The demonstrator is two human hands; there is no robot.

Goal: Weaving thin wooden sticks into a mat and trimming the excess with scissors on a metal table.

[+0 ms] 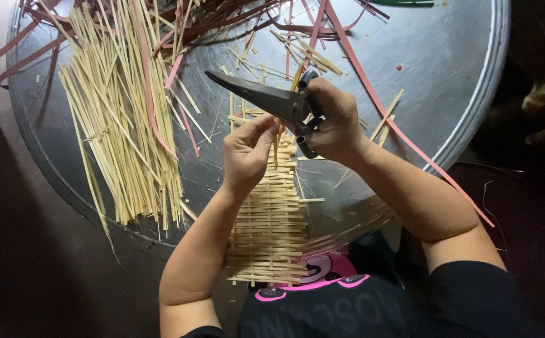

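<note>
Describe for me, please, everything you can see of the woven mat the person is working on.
The woven mat is a narrow panel of pale, flat, straw-coloured strips crossed over and under one another, looking like split bamboo. Loose strip ends stick out along its sides and bottom. It runs from the person's lap up over the rim of the round metal tray. The left hand pinches a strip at its top edge, beside the dark scissors held in the right hand.

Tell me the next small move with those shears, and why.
Probably close the shears on the strip end pinched by the left hand. The right hand holds them just above the woven mat, and strip ends stick out unevenly along the mat's top edge, so trimming looks likely.
</note>
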